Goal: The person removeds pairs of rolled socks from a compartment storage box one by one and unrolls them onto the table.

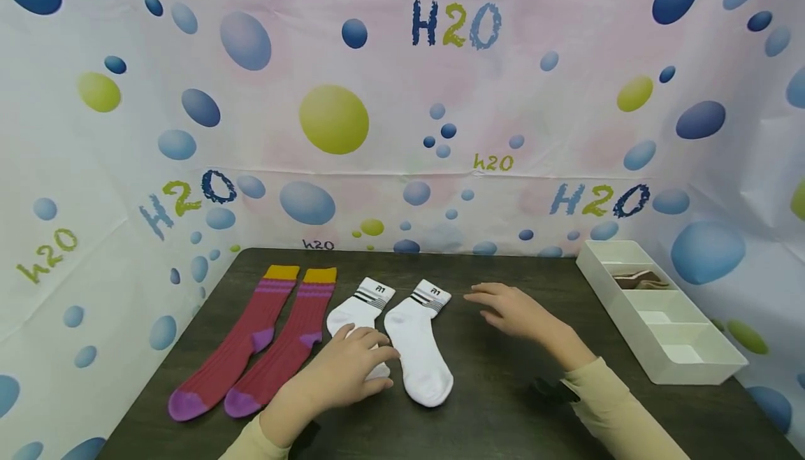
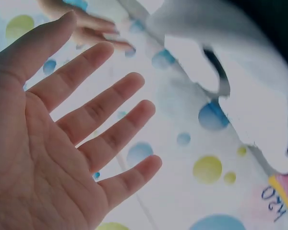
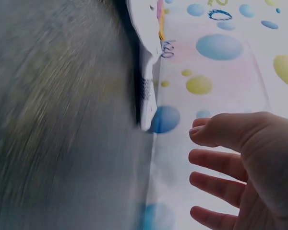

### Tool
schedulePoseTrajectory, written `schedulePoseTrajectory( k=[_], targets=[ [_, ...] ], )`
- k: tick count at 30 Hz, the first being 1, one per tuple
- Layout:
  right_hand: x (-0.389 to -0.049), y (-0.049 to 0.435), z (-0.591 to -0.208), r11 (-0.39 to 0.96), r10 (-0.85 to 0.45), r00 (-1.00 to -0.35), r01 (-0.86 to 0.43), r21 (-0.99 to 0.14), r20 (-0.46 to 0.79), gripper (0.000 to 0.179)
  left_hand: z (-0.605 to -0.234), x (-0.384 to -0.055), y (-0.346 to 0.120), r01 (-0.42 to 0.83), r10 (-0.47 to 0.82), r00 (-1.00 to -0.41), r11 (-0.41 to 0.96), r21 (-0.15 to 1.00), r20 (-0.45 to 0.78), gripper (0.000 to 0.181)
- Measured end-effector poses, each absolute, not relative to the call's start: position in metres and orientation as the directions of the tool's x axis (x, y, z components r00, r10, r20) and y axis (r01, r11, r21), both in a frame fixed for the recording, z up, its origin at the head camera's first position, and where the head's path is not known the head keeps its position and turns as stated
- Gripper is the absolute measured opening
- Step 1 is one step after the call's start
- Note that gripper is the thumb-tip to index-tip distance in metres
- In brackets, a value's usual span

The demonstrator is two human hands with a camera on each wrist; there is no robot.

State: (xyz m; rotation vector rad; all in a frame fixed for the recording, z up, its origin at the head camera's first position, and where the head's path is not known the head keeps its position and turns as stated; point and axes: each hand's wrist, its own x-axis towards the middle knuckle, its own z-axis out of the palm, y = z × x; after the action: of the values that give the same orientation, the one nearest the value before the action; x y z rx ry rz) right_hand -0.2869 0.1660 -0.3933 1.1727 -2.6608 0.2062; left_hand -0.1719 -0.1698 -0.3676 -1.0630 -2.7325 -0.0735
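Note:
Two white ankle socks with black-striped cuffs lie side by side on the dark table. Over the left white sock (image 1: 347,310) hovers my left hand (image 1: 342,370), hiding part of its foot; the left wrist view shows its fingers (image 2: 105,108) spread and straight, holding nothing. The right white sock (image 1: 424,358) lies just past those fingertips. My right hand (image 1: 518,313) is held above the table, right of the white socks, fingers extended and nothing in them. To the left lies a pair of long maroon socks (image 1: 286,338) with yellow cuffs and purple heels and toes.
A white divided box (image 1: 698,374) stands at the table's right edge. One of its compartments holds a folded brown and beige cloth item (image 1: 643,279). Behind the dark table (image 1: 497,404) hangs a white curtain (image 1: 402,117) with coloured dots and H2O lettering.

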Motion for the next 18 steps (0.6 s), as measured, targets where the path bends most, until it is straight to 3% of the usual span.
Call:
schedulePoseTrajectory(
  k=[6,11,13,16,18],
  targets=[
    [-0.267,0.196,-0.387,0.704,-0.665,-0.664,-0.71,-0.01,0.341,0.039,-0.358,-0.178,-0.184,0.647,0.633,-0.726,0.761,-0.043,0.268,0.032],
    [-0.249,0.224,-0.384,0.737,-0.624,-0.676,-0.675,0.009,0.392,0.04,-0.352,-0.184,-0.189,0.646,0.651,-0.701,0.753,-0.128,0.291,0.033],
    [-0.242,0.236,-0.383,0.741,-0.613,-0.663,-0.671,0.021,0.431,0.042,-0.349,-0.188,-0.189,0.647,0.664,-0.691,0.744,-0.166,0.286,0.034],
    [-0.233,0.254,-0.384,0.732,-0.602,-0.614,-0.679,0.048,0.51,0.028,-0.344,-0.193,-0.186,0.658,0.689,-0.673,0.724,-0.209,0.269,0.034],
    [-0.228,0.266,-0.384,0.723,-0.594,-0.575,-0.688,0.06,0.563,0.035,-0.34,-0.198,-0.184,0.671,0.71,-0.656,0.704,-0.233,0.255,0.035]
  ],
)
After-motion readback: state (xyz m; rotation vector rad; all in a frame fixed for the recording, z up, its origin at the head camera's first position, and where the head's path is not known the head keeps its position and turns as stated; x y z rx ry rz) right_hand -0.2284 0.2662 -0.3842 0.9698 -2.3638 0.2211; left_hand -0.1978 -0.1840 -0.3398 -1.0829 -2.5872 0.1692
